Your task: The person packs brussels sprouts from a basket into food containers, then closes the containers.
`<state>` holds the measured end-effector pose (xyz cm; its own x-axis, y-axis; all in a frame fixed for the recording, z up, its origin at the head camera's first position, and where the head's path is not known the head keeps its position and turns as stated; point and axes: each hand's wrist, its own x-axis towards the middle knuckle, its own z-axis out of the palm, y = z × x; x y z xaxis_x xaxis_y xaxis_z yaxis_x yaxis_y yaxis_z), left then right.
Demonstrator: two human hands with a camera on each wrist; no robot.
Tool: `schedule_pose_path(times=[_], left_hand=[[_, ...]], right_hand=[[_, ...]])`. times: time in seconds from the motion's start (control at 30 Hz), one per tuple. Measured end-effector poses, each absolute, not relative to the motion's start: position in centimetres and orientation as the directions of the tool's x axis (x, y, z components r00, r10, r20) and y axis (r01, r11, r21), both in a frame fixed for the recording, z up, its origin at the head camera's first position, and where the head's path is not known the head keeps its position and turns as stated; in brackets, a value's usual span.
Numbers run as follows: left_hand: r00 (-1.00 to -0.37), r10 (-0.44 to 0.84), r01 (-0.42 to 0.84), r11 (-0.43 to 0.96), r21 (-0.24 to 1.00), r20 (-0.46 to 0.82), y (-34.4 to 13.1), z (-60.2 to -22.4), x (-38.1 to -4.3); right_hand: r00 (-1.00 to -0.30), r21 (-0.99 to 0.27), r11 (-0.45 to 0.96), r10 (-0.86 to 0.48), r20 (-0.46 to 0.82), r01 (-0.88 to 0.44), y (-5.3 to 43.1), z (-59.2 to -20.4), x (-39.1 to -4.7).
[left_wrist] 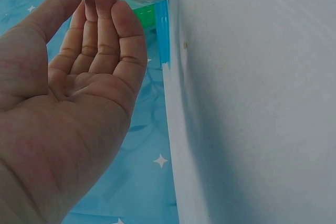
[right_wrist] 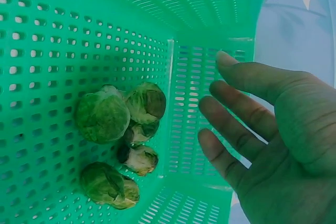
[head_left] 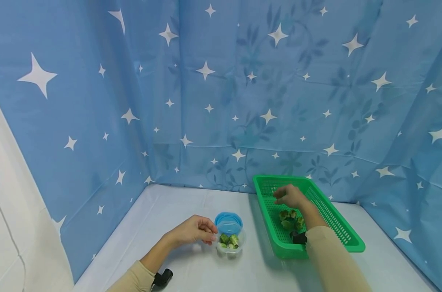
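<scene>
Beige sleeve (head_left: 337, 259), sprouts (right_wrist: 103, 115) in green basket (head_left: 290, 252) and clear tub (head_left: 241, 242)

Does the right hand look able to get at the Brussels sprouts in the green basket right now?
Likely yes: the right hand is empty over the open green basket, and nothing visible covers or blocks the Brussels sprouts.
</scene>
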<state>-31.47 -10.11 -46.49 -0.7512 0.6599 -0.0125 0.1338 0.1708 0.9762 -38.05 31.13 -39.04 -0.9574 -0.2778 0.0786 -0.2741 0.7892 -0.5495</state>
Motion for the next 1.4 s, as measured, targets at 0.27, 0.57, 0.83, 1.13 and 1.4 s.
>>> schedule_pose_path(times=[0.27, 0.57, 0.83, 1.13, 1.4], left_hand=[[-0.755, 0.656, 0.130, 0.173, 0.976, -0.016, -10.12, -46.28, -31.32], [-0.751, 0.661, 0.135, 0.170, 0.976, -0.011, -10.11, -46.26, -31.24], [-0.750, 0.661, 0.145, 0.175, 0.974, -0.007, -10.10, -46.26, -31.27], [-0.751, 0.660, 0.139, 0.169, 0.976, -0.007, -10.06, -46.35, -31.32], [-0.755, 0.656, 0.139, 0.175, 0.975, -0.010, -10.11, -46.26, -31.26]], right_hand=[[-0.951, -0.552, 0.793, -0.311, 0.000, -0.259, 31.25, -39.09, -37.62], [-0.948, -0.538, 0.818, -0.302, -0.100, -0.204, 31.26, -39.23, -37.16], [-0.955, -0.532, 0.832, -0.265, -0.132, -0.157, 31.46, -39.52, -37.12], [-0.962, -0.502, 0.857, -0.223, -0.157, -0.117, 31.60, -39.53, -37.25], [-0.961, -0.492, 0.861, -0.230, -0.153, -0.128, 31.84, -39.92, -37.53]])
